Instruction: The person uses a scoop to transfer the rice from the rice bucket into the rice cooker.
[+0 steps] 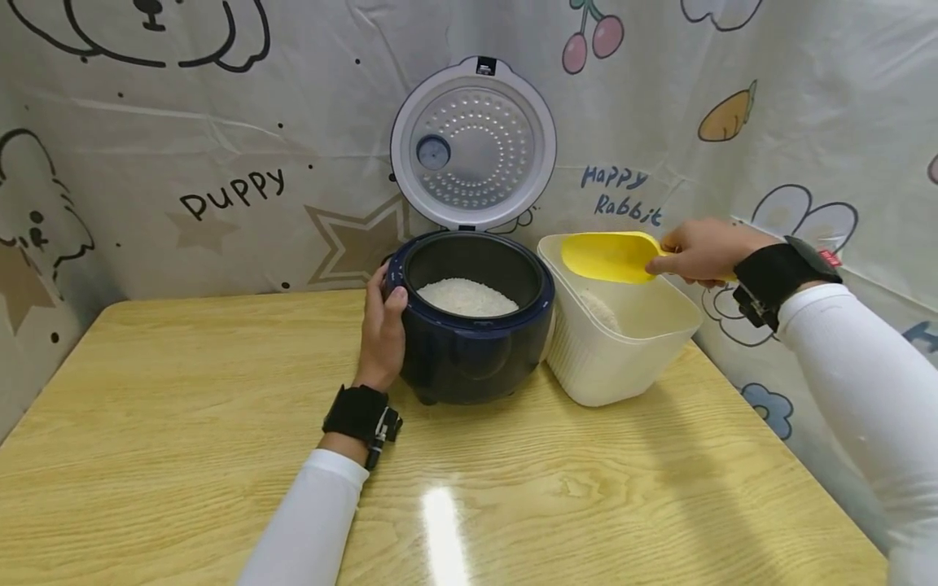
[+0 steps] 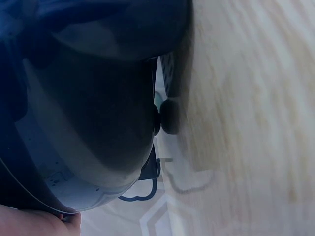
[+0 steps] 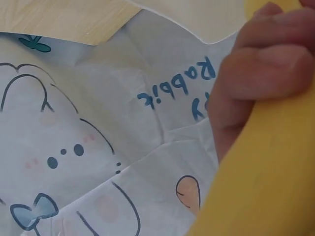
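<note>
A dark blue rice cooker stands on the table with its lid raised and white rice in the pot. My left hand grips its left side, thumb at the rim; in the left wrist view, fingers touch the cooker's glossy body. With my right hand I hold a yellow scoop by its handle, over the mouth of a cream bin. Some rice shows inside the bin. The scoop's inside is hidden from view.
The bin stands close against the cooker's right side, near the right edge of the wooden table. Behind hangs a printed cloth, which also runs down past the table's right edge.
</note>
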The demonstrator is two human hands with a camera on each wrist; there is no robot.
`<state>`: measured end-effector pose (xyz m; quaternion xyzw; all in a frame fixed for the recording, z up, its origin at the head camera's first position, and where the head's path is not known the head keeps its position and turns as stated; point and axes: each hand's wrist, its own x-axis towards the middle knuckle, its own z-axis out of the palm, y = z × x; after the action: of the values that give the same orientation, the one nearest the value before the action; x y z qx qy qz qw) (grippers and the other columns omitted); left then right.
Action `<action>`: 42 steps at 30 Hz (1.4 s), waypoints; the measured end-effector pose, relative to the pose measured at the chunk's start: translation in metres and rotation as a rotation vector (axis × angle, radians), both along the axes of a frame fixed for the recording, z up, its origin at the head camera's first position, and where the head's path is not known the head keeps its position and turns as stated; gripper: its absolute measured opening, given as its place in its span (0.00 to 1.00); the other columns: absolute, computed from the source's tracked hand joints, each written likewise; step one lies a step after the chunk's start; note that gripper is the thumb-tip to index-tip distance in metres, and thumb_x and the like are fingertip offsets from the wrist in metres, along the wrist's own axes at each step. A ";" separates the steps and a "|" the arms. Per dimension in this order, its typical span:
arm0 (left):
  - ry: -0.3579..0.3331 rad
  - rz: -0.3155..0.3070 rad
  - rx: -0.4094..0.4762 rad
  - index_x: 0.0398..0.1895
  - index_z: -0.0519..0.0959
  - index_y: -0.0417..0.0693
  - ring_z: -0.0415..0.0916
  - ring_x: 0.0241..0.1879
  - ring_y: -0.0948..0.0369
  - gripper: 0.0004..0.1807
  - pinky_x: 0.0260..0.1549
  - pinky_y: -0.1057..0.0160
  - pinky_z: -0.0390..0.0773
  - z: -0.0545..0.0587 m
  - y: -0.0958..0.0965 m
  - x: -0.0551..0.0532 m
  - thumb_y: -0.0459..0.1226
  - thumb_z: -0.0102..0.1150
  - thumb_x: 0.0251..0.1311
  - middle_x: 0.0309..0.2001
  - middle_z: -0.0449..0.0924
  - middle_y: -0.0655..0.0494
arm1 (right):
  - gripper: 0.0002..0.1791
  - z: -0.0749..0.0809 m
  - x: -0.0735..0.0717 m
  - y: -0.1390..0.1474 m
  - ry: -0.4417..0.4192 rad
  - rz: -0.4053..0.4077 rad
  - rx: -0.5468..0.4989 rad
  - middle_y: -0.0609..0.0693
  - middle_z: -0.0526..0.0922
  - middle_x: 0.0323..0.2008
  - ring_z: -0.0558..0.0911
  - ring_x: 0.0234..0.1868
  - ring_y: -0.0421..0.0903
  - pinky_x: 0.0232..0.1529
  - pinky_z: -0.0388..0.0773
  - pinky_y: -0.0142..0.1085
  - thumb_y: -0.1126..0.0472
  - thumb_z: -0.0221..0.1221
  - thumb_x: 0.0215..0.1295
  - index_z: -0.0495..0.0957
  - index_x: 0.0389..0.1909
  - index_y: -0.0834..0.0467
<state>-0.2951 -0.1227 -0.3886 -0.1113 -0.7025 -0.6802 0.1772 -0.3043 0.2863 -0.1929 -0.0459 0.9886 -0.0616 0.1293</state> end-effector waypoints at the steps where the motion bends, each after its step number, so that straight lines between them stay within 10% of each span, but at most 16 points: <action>1: -0.002 0.000 0.001 0.81 0.55 0.57 0.61 0.73 0.52 0.42 0.77 0.44 0.57 -0.001 0.000 0.000 0.60 0.42 0.64 0.78 0.59 0.47 | 0.28 -0.002 0.000 0.000 0.003 0.001 0.012 0.52 0.74 0.24 0.73 0.22 0.49 0.26 0.71 0.37 0.42 0.59 0.72 0.79 0.53 0.65; 10: 0.010 -0.002 0.016 0.80 0.55 0.55 0.62 0.72 0.52 0.43 0.76 0.45 0.58 -0.001 0.001 0.002 0.59 0.43 0.63 0.78 0.60 0.46 | 0.20 -0.021 0.003 -0.001 0.109 0.117 0.281 0.54 0.82 0.28 0.77 0.29 0.51 0.34 0.75 0.39 0.50 0.60 0.72 0.84 0.41 0.66; 28: 0.005 -0.002 0.006 0.81 0.55 0.56 0.61 0.72 0.52 0.43 0.76 0.46 0.59 -0.001 0.000 -0.001 0.59 0.42 0.64 0.78 0.59 0.46 | 0.07 -0.053 0.000 -0.023 0.040 0.294 0.543 0.49 0.78 0.22 0.75 0.25 0.49 0.28 0.69 0.37 0.59 0.69 0.55 0.80 0.27 0.56; 42: 0.004 0.008 0.007 0.81 0.55 0.56 0.61 0.73 0.53 0.43 0.76 0.45 0.58 -0.001 -0.002 0.000 0.60 0.43 0.64 0.78 0.60 0.47 | 0.09 -0.033 0.023 -0.050 -0.065 0.313 0.551 0.45 0.71 0.17 0.71 0.22 0.44 0.24 0.63 0.33 0.61 0.63 0.51 0.77 0.16 0.55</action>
<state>-0.2952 -0.1245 -0.3892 -0.1094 -0.7002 -0.6818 0.1816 -0.2816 0.2363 -0.2263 -0.1587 0.9443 0.2278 0.1765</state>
